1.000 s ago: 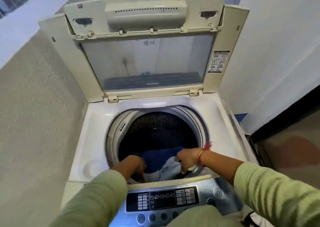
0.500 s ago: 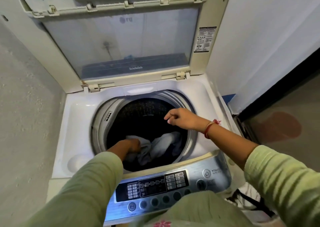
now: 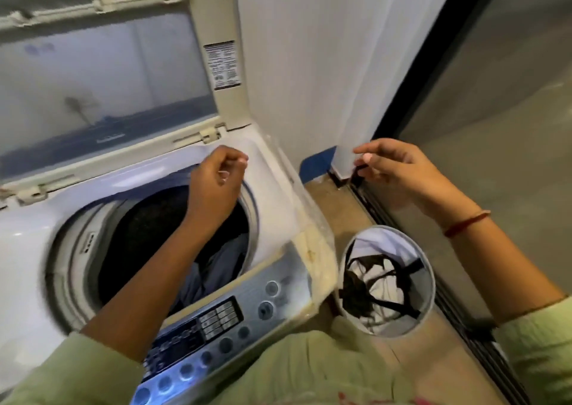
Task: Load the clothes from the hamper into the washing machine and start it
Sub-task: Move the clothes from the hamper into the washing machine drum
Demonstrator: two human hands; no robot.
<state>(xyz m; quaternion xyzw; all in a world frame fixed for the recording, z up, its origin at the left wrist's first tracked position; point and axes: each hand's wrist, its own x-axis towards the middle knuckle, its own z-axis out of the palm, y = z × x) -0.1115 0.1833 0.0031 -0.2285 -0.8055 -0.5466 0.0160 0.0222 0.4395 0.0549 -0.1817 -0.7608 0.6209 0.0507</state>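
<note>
Both hands are empty: the left hand loosely curled above the washing machine drum, the right hand half-open at frame right. The hamper, lower right, holds clothes; reach deep and gather the tangled straps together.

White wall behind and right of the appliance. Blue skirting strip at its base. Tan floor, stained. Dark-framed sliding door at right; floor track below it.
</note>
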